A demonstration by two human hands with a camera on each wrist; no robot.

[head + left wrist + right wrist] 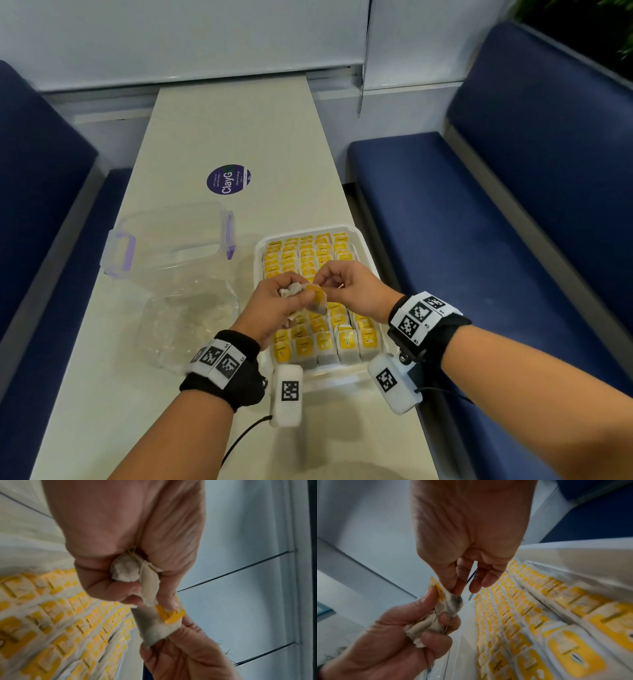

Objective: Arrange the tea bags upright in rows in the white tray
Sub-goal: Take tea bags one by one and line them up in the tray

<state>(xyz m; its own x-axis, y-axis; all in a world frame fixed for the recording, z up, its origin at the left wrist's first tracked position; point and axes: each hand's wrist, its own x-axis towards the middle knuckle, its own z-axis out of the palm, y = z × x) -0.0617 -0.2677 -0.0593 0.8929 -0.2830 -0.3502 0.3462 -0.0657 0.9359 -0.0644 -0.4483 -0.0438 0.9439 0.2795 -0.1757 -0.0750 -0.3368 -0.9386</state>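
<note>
Left hand (274,305) clutched a bunch of tea bags (126,571), fingers curled round them. Right hand (346,286) pinched 1 bag (154,626) between thumb and forefinger, above the tray (342,375). Rows of bags (325,339) stood upright there.

Both forearms reach forward and the hands meet above the tray (346,375). The left hand (277,305) is curled, fingers (435,641) closed round a small bunch of tea bags (126,569), thumb pressing one bag's yellow tag (171,615). The right hand (349,287) pinches that bag (152,627) between thumb and forefinger, its other fingers loosely bent. Each wrist wears a black band with printed markers.
</note>
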